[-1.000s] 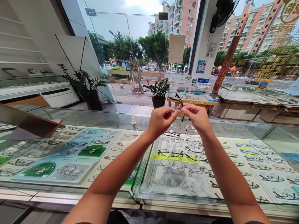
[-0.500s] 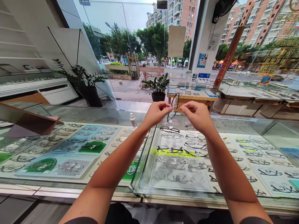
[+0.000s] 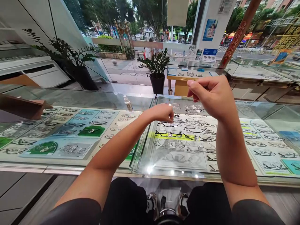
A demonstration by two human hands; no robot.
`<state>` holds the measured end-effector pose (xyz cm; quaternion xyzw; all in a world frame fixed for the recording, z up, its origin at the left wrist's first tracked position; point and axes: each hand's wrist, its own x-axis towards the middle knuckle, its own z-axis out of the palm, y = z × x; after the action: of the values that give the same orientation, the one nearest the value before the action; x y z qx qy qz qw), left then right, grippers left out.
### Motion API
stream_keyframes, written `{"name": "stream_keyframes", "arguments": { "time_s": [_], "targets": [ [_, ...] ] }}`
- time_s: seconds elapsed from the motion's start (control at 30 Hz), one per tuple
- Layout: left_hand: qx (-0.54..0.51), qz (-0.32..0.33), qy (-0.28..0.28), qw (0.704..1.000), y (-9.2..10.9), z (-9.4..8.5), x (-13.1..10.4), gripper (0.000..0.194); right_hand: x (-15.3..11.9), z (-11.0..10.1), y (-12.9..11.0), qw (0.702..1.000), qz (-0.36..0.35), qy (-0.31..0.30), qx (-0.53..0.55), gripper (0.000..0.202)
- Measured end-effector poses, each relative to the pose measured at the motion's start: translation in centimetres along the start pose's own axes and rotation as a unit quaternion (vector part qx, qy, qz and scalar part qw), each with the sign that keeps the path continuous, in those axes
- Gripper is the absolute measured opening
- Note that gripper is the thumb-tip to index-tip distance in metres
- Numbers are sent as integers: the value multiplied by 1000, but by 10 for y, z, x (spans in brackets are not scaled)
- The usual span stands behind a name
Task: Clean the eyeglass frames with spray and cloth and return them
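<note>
My left hand (image 3: 165,113) is low over the glass display case, fingers curled and pointing down. Right under its fingertips shows a dark-rimmed pair of eyeglasses (image 3: 170,124), partly hidden by the hand and hard to part from the frames beneath the glass. My right hand (image 3: 209,92) is raised higher and farther right, with thumb and fingers drawn together and nothing visible between them. Rows of spectacle frames (image 3: 168,134) lie inside the case (image 3: 145,170) below both hands, some on a bright yellow strip.
A small white spray bottle (image 3: 127,103) stands left of my left hand. At the far left sits a brown tilted board (image 3: 21,106). Beyond the case are potted plants (image 3: 157,82), a wooden display table (image 3: 181,87) and a large window. My legs and shoes show below.
The eyeglasses, held up by my left hand before, have come down with it to the case. My right hand has moved up and away to the right. The view has tilted downward.
</note>
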<state>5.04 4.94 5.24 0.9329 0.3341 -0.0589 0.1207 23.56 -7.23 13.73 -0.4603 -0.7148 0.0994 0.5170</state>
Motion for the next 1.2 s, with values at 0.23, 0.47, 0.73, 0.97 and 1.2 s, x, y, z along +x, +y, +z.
{"name": "stream_keyframes", "arguments": {
  "time_s": [0.23,0.47,0.73,0.97,1.2],
  "targets": [
    [54,-26,-44,997,2,19,17,16,-1,-1,-2,999,-8,-21,-23,51],
    [66,-39,-40,996,2,25,20,13,-1,1,-3,999,-7,-34,-24,52],
    [49,-46,-26,997,-3,18,16,13,-2,1,-6,999,4,-52,-10,57],
    [79,-57,41,994,-14,24,25,28,-3,1,-8,997,9,-80,5,62],
    [57,-61,25,996,-13,30,30,25,-2,1,-7,998,14,-63,8,61]
  ]
}}
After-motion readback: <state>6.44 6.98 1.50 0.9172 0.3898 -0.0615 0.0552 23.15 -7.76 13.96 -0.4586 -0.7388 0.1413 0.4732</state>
